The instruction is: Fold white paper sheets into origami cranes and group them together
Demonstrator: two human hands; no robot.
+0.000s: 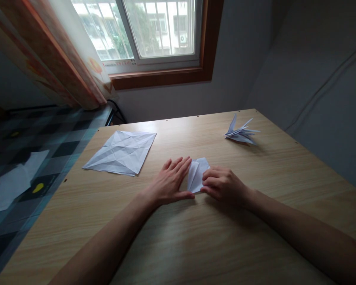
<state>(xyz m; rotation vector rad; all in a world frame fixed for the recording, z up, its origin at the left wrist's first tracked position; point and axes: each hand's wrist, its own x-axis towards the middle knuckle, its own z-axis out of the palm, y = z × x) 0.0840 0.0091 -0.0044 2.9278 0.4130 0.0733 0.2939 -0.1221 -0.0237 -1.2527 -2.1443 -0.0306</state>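
Note:
A small folded piece of white paper (198, 174) lies flat on the wooden table between my two hands. My left hand (172, 181) rests open at its left edge, fingers stretched out and thumb pointing right along the near side. On the right, the curled fingers of my right hand (221, 183) pinch the paper's right edge. Several layers and creases show on the paper, and its right end is covered by my fingers.
Creased square paper sheets (123, 152) lie at the table's far left. A folded paper shape with pointed flaps (241, 132) sits far right. Beyond the table's (172, 253) left edge, torn white paper (14, 182) lies on a checked cloth (68, 122). A window (163, 31) is behind.

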